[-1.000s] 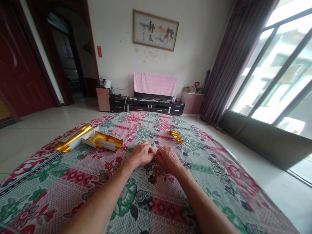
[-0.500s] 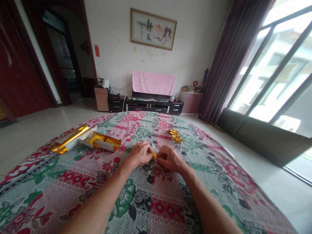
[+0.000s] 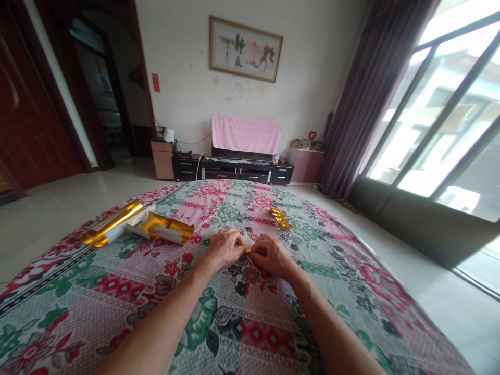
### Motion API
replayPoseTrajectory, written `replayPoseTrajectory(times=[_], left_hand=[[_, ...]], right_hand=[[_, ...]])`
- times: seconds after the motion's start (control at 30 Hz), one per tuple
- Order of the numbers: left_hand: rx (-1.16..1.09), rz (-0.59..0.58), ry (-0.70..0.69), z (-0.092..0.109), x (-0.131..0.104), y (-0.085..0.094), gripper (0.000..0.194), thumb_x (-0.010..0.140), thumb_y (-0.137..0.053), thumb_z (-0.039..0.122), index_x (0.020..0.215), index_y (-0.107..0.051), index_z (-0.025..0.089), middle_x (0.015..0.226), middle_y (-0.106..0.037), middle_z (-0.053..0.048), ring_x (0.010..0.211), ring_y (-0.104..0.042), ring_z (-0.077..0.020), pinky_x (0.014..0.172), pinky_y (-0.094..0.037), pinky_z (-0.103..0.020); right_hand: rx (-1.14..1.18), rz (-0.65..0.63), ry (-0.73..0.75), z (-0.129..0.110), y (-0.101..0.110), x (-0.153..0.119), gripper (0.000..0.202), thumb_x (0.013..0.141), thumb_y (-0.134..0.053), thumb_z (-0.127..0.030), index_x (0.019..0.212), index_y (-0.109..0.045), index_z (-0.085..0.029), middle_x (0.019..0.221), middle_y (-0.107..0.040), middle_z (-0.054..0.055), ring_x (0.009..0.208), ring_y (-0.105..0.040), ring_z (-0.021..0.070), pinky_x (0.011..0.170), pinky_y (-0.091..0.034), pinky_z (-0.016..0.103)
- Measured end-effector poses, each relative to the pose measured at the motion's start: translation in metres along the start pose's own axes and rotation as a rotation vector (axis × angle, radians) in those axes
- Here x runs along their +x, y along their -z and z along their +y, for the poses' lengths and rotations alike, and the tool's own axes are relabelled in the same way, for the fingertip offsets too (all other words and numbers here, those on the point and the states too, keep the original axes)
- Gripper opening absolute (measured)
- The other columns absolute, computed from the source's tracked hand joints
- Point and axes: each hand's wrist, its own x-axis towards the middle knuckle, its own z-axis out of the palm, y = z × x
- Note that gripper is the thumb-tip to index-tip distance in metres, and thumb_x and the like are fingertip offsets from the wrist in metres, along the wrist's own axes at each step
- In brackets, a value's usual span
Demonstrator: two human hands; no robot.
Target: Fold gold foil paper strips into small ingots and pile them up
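Note:
Between my hands is a small piece of gold foil paper (image 3: pixel 247 242), its white back facing up and a thin gold strip showing at the near edge. My left hand (image 3: pixel 225 247) pinches its left side. On the right side, my right hand (image 3: pixel 271 255) has its fingers closed on the same paper. Most of the piece is hidden behind my fingers. Beyond my right hand lie several folded gold foil pieces (image 3: pixel 281 219) in a short row. To the left rest curled sheets of gold foil paper (image 3: pixel 164 227) with white backs.
A flowered cloth (image 3: pixel 156 312) in red, green and grey covers the surface under my hands. Farther off stands a low black cabinet (image 3: pixel 244 169) with a pink towel (image 3: pixel 246 133) draped over a screen. A window (image 3: pixel 437 114) and purple curtain (image 3: pixel 363 99) are at right.
My hands stay almost in place, still pinching the paper. Slightly less gold and more of the white back shows between my fingers now.

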Motion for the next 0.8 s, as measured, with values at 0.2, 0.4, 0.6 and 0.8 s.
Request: replayPoseTrajectory(times=[0.2, 0.4, 0.6, 0.8], left_hand=[[0.006, 0.001, -0.009, -0.0006, 0.0001, -0.001, 0.013, 0.071, -0.058, 0.032, 0.075, -0.058, 0.02, 0.086, -0.06, -0.003, 0.087, -0.054, -0.0192, 0.079, -0.041, -0.031], [0.004, -0.012, 0.001, 0.0004, -0.0003, 0.0008, 0.016, 0.072, -0.058, 0.036, 0.076, -0.058, 0.02, 0.087, -0.06, -0.004, 0.088, -0.054, -0.0196, 0.08, -0.041, -0.031], [0.009, -0.021, 0.002, 0.0002, 0.0001, 0.0008, 0.013, 0.071, -0.057, 0.032, 0.077, -0.058, 0.02, 0.09, -0.06, -0.004, 0.09, -0.054, -0.0193, 0.082, -0.04, -0.031], [0.0, -0.02, 0.009, 0.0013, 0.0, 0.0015, 0.014, 0.07, -0.057, 0.032, 0.076, -0.058, 0.02, 0.089, -0.06, -0.004, 0.089, -0.055, -0.0195, 0.081, -0.041, -0.03]], right_hand=[[-0.063, 0.011, 0.009, 0.0004, -0.002, 0.001, 0.016, 0.075, -0.053, -0.016, 0.061, -0.06, -0.015, 0.066, -0.051, 0.0, 0.066, -0.048, 0.0095, 0.061, -0.034, 0.02], [-0.128, 0.065, -0.019, -0.0039, -0.0064, 0.0024, 0.018, 0.073, -0.05, -0.013, 0.057, -0.058, -0.014, 0.064, -0.051, 0.001, 0.062, -0.047, 0.0086, 0.058, -0.032, 0.019], [-0.103, 0.084, -0.132, -0.0044, -0.0081, 0.0049, 0.016, 0.069, -0.054, -0.017, 0.055, -0.06, -0.014, 0.062, -0.053, 0.001, 0.058, -0.047, 0.0081, 0.055, -0.032, 0.018], [-0.106, 0.031, -0.124, -0.0028, -0.003, 0.0061, 0.018, 0.071, -0.053, -0.018, 0.056, -0.062, -0.015, 0.063, -0.055, 0.002, 0.06, -0.048, 0.0089, 0.056, -0.033, 0.019]])
